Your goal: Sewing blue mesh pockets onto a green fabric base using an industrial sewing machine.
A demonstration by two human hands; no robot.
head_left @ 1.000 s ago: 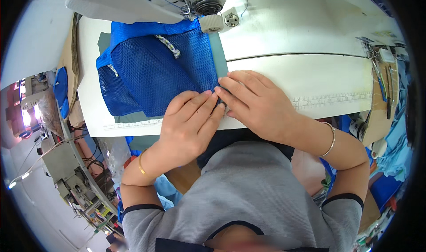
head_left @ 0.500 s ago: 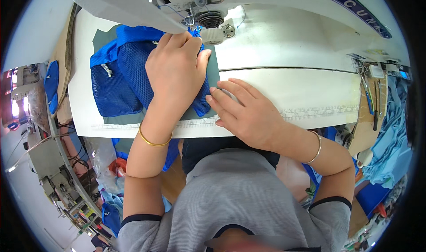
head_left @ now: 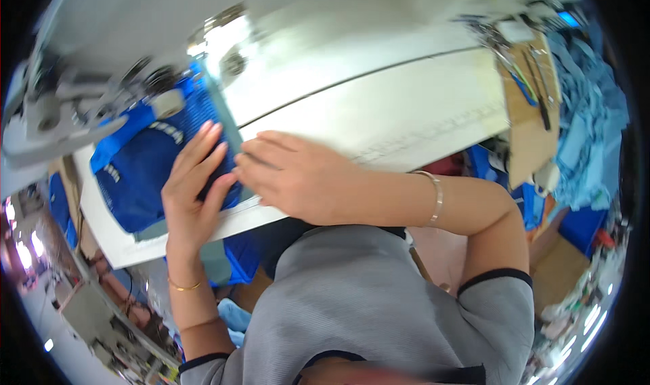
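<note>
A blue mesh piece (head_left: 135, 182) with a brighter blue band and white cord bits lies on a grey-green fabric piece (head_left: 230, 117), its far end by the sewing machine's needle area. My left hand (head_left: 193, 188) rests on the mesh near its right side, fingers stretched and thumb apart. My right hand (head_left: 291, 175) lies flat, fingers extended, their tips at the right edge of the fabric and close to my left thumb. Neither hand grips anything. The machine head (head_left: 128, 80) is blurred, and the needle cannot be made out.
The white machine table (head_left: 379, 111) has a ruler scale along its near edge. Scissors and other tools (head_left: 525, 80) lie on a brown board (head_left: 535, 134) at the right. Beyond it hangs a heap of light blue cloth (head_left: 586, 127). Grey equipment (head_left: 95, 310) stands at the lower left.
The view has turned, so the machine and fabric appear farther left and tilted. My left hand has come back from beside the needle area, its fingers now spread. My right hand remains at the fabric's edge.
</note>
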